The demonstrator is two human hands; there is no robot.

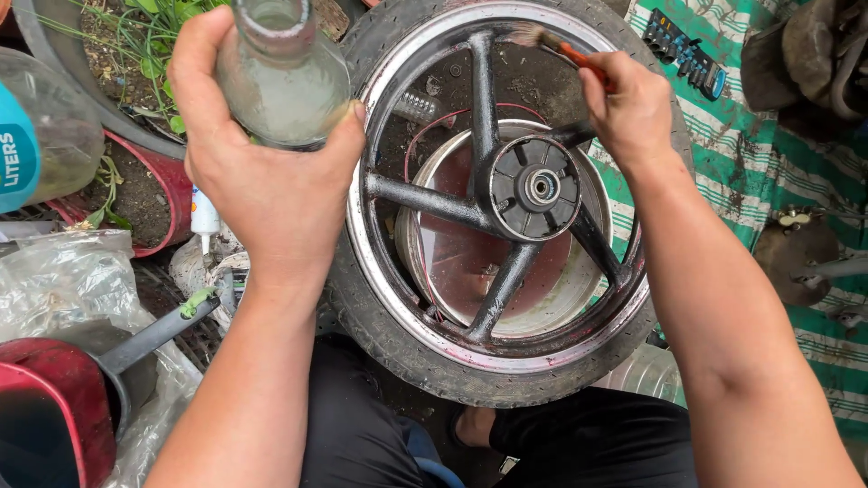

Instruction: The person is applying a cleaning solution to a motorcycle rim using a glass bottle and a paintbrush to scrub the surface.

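A motorcycle wheel (425,199) with a black tyre, several black spokes and a shiny rim lies flat before me over a metal basin (452,262). My left hand (262,172) grips a clear glass bottle (285,77) of cloudy liquid, held upright above the wheel's left edge. My right hand (633,113) holds a small paintbrush (551,43) with an orange handle, its bristles touching the rim at the wheel's far side.
A large plastic bottle (45,136) and a red pot with soil (149,190) sit at left, with a small white tube (204,217) beside them. A red container (54,416) and plastic bag lie lower left. A green striped mat (768,172) with tools and metal parts lies at right.
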